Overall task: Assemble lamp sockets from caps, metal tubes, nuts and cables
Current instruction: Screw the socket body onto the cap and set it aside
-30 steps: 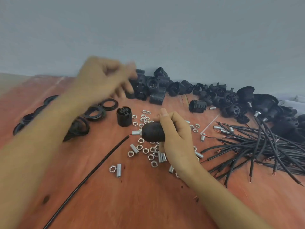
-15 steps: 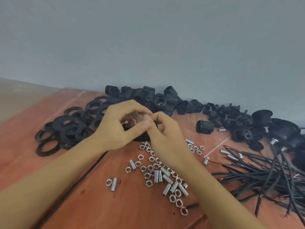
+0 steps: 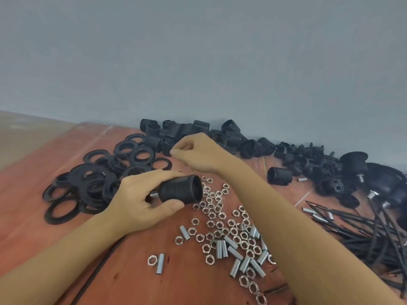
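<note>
My left hand (image 3: pixel 136 201) grips a black ribbed socket shell (image 3: pixel 182 190) lying on its side, open end facing right. A short metal tube (image 3: pixel 153 194) sticks out of its left end between my fingers. A thin black cable (image 3: pixel 99 267) runs from under my left wrist toward the lower left. My right hand (image 3: pixel 198 153) hovers farther back, at the edge of the pile of black socket parts (image 3: pixel 193 130). Its fingers are curled, thumb and forefinger tips together, and nothing shows between them.
Loose nuts and metal tubes (image 3: pixel 220 230) are scattered on the red table under my right forearm. Black rings (image 3: pixel 94 181) are heaped at the left. A single shell (image 3: pixel 279 176), caps with tubes (image 3: pixel 374 179) and a cable bundle (image 3: pixel 363 234) lie at the right. A grey wall stands behind.
The hands have come apart. The left one now holds the socket shell alone and lower. The right one let go and moved back toward the pile of black parts.
</note>
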The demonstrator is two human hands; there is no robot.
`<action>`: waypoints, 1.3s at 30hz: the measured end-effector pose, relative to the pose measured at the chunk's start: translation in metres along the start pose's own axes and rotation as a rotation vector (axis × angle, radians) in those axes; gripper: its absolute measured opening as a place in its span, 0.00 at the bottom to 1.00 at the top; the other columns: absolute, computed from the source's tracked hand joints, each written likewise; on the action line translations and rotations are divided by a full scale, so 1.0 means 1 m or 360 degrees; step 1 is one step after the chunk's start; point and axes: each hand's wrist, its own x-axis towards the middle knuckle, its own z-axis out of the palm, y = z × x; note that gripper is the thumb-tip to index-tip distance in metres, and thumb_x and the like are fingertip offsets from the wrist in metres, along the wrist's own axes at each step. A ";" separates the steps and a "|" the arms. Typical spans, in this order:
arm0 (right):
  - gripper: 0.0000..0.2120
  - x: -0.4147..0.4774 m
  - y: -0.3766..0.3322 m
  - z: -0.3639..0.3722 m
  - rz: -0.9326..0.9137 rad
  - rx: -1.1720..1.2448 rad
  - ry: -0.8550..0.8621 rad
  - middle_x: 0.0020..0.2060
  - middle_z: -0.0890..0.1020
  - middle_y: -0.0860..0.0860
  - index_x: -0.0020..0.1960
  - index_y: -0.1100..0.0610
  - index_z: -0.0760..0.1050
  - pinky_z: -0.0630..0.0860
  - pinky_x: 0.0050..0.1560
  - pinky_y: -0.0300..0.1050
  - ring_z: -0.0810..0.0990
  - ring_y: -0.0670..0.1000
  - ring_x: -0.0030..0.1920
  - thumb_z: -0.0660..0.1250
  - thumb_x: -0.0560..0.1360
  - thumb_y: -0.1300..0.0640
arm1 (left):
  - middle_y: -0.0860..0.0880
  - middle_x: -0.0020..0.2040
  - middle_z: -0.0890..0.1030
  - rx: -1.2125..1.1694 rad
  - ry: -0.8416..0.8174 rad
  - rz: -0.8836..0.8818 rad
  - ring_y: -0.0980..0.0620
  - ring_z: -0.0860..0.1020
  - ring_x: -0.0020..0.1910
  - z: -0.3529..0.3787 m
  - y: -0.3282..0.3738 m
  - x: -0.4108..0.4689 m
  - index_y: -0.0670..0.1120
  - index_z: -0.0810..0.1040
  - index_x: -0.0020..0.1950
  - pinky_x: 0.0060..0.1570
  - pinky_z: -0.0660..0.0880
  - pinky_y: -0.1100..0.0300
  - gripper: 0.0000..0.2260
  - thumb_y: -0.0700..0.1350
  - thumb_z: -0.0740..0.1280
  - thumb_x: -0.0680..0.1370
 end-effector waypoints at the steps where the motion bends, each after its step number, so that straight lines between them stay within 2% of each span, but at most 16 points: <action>1: 0.08 0.010 -0.005 0.006 -0.0002 -0.0111 -0.0099 0.50 0.84 0.50 0.52 0.55 0.83 0.76 0.55 0.44 0.81 0.50 0.53 0.68 0.77 0.54 | 0.56 0.46 0.80 -0.0021 -0.0012 0.0010 0.62 0.78 0.42 -0.001 0.001 -0.001 0.47 0.77 0.58 0.43 0.73 0.73 0.22 0.64 0.60 0.79; 6: 0.13 0.038 -0.021 0.038 0.0038 -0.0640 -0.0361 0.58 0.82 0.56 0.59 0.60 0.81 0.77 0.60 0.50 0.79 0.56 0.58 0.69 0.76 0.57 | 0.57 0.48 0.80 -0.0064 -0.0010 0.0021 0.68 0.77 0.46 -0.001 0.002 -0.005 0.45 0.78 0.58 0.47 0.72 0.74 0.23 0.64 0.60 0.79; 10: 0.14 0.041 -0.022 0.038 0.0082 -0.0669 -0.0455 0.57 0.82 0.59 0.59 0.66 0.79 0.77 0.59 0.52 0.80 0.58 0.59 0.67 0.78 0.58 | 0.52 0.46 0.82 -0.0071 0.0027 -0.0014 0.63 0.78 0.43 -0.004 0.000 -0.004 0.46 0.76 0.58 0.45 0.71 0.74 0.21 0.63 0.60 0.79; 14: 0.15 0.034 -0.020 0.036 0.0111 -0.0656 -0.0469 0.56 0.83 0.60 0.58 0.67 0.79 0.77 0.59 0.54 0.81 0.59 0.58 0.68 0.77 0.56 | 0.58 0.48 0.79 -0.0115 0.0015 -0.0025 0.70 0.75 0.46 -0.001 0.004 -0.004 0.43 0.79 0.58 0.46 0.69 0.75 0.23 0.62 0.62 0.79; 16: 0.13 0.032 -0.020 0.037 0.0064 -0.0681 -0.0436 0.51 0.83 0.61 0.51 0.68 0.80 0.76 0.58 0.54 0.81 0.58 0.51 0.68 0.78 0.57 | 0.60 0.50 0.78 -0.0137 0.0010 -0.0017 0.70 0.75 0.47 0.000 0.007 -0.004 0.45 0.78 0.59 0.46 0.69 0.75 0.22 0.62 0.62 0.79; 17: 0.13 0.031 -0.020 0.037 0.0017 -0.0705 -0.0396 0.43 0.82 0.61 0.42 0.67 0.78 0.76 0.56 0.54 0.78 0.57 0.44 0.66 0.79 0.58 | 0.62 0.51 0.77 -0.0134 0.0008 -0.0011 0.71 0.75 0.48 -0.001 0.008 -0.004 0.46 0.77 0.59 0.47 0.69 0.75 0.21 0.62 0.62 0.79; 19: 0.20 0.027 -0.024 0.030 -0.0089 -0.0690 -0.0254 0.31 0.72 0.57 0.31 0.62 0.67 0.75 0.48 0.46 0.68 0.53 0.34 0.61 0.81 0.59 | 0.63 0.51 0.77 -0.0112 0.0009 -0.0008 0.71 0.75 0.49 -0.001 0.009 -0.002 0.46 0.77 0.59 0.48 0.69 0.76 0.22 0.62 0.62 0.78; 21: 0.19 0.017 -0.026 0.019 -0.0162 -0.0459 -0.0038 0.32 0.71 0.57 0.35 0.63 0.68 0.69 0.39 0.42 0.68 0.53 0.34 0.58 0.83 0.56 | 0.60 0.48 0.79 -0.0105 0.0021 -0.0041 0.69 0.76 0.46 -0.001 0.009 -0.003 0.43 0.79 0.57 0.45 0.70 0.74 0.23 0.63 0.63 0.78; 24: 0.14 -0.004 -0.020 0.006 -0.0162 0.0061 0.0265 0.41 0.79 0.54 0.49 0.62 0.73 0.77 0.47 0.47 0.80 0.53 0.41 0.58 0.83 0.52 | 0.54 0.43 0.81 -0.0068 0.0051 -0.0091 0.63 0.77 0.40 -0.001 0.009 -0.003 0.42 0.80 0.55 0.39 0.73 0.69 0.24 0.62 0.63 0.78; 27: 0.06 -0.037 -0.002 0.003 -0.0150 0.0525 0.0529 0.50 0.80 0.52 0.49 0.54 0.72 0.83 0.47 0.45 0.83 0.47 0.44 0.61 0.82 0.52 | 0.55 0.45 0.81 -0.0032 0.0027 -0.0141 0.71 0.74 0.41 0.000 0.011 -0.003 0.42 0.81 0.56 0.42 0.71 0.73 0.24 0.62 0.64 0.77; 29: 0.05 -0.062 0.014 0.001 -0.0091 0.0727 0.0669 0.51 0.82 0.53 0.52 0.54 0.73 0.83 0.47 0.49 0.84 0.51 0.46 0.63 0.81 0.52 | 0.57 0.46 0.81 -0.0015 -0.0008 -0.0169 0.73 0.74 0.42 0.001 0.012 -0.003 0.42 0.81 0.57 0.44 0.71 0.74 0.23 0.62 0.65 0.76; 31: 0.09 -0.085 0.028 0.003 -0.0004 0.0943 0.0762 0.47 0.85 0.52 0.60 0.50 0.71 0.84 0.46 0.52 0.86 0.53 0.44 0.64 0.80 0.52 | 0.58 0.48 0.81 -0.0003 -0.0038 -0.0176 0.70 0.75 0.43 0.002 0.014 -0.003 0.43 0.81 0.57 0.46 0.70 0.74 0.22 0.61 0.66 0.75; 33: 0.14 -0.103 0.038 0.007 0.0029 0.1106 0.0826 0.45 0.85 0.51 0.67 0.43 0.68 0.83 0.42 0.48 0.86 0.55 0.43 0.61 0.82 0.52 | 0.56 0.48 0.82 0.0012 -0.0052 -0.0147 0.66 0.77 0.43 0.004 0.016 -0.003 0.44 0.81 0.56 0.46 0.72 0.72 0.21 0.60 0.67 0.75; 36: 0.19 -0.119 0.044 0.015 0.0061 0.1218 0.0837 0.50 0.83 0.48 0.67 0.32 0.69 0.79 0.39 0.47 0.83 0.63 0.46 0.56 0.84 0.54 | 0.55 0.47 0.83 0.0017 -0.0057 -0.0112 0.63 0.77 0.42 0.005 0.019 -0.003 0.44 0.82 0.56 0.44 0.74 0.68 0.21 0.59 0.68 0.75; 38: 0.21 -0.122 0.043 0.019 0.0078 0.1301 0.0791 0.54 0.79 0.59 0.66 0.34 0.72 0.78 0.37 0.43 0.80 0.61 0.46 0.55 0.84 0.58 | 0.56 0.46 0.81 0.0024 -0.0062 -0.0099 0.64 0.75 0.41 0.005 0.021 -0.003 0.44 0.82 0.56 0.43 0.74 0.69 0.21 0.60 0.68 0.75; 39: 0.21 -0.123 0.043 0.021 0.0074 0.1332 0.0780 0.51 0.79 0.60 0.65 0.35 0.74 0.79 0.37 0.42 0.80 0.59 0.45 0.55 0.84 0.59 | 0.57 0.46 0.81 0.0038 -0.0068 -0.0090 0.65 0.75 0.41 0.005 0.022 -0.003 0.44 0.82 0.56 0.42 0.74 0.69 0.21 0.60 0.68 0.74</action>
